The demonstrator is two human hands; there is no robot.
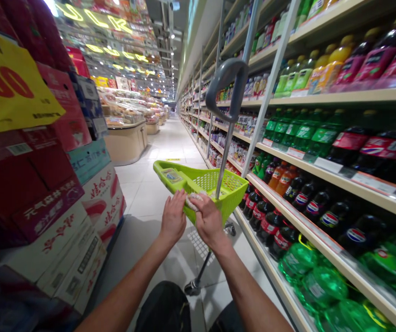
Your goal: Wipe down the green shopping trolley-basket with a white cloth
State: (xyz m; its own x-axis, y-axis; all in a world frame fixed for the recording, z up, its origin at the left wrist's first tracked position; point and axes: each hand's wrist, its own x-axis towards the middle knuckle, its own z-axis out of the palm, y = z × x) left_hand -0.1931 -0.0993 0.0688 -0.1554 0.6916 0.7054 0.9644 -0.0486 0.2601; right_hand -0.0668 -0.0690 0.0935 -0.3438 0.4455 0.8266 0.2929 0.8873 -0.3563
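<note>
A lime-green shopping basket on wheels [231, 184] stands on the tiled aisle floor in front of me, its grey pull handle [227, 87] raised upright. My left hand [173, 217] and my right hand [207, 219] meet at the basket's near rim. Both have their fingers closed on a small whitish crumpled thing [194, 200], perhaps a cloth or paper; I cannot make out what it is. A flat packet [172, 175] lies at the basket's left end.
Shelves of soft-drink bottles [322, 138] run along the right. Stacked red and white cartons [63, 207] with a yellow price sign [7, 87] stand on the left. The tiled aisle [170, 138] leads ahead to display counters [127, 138].
</note>
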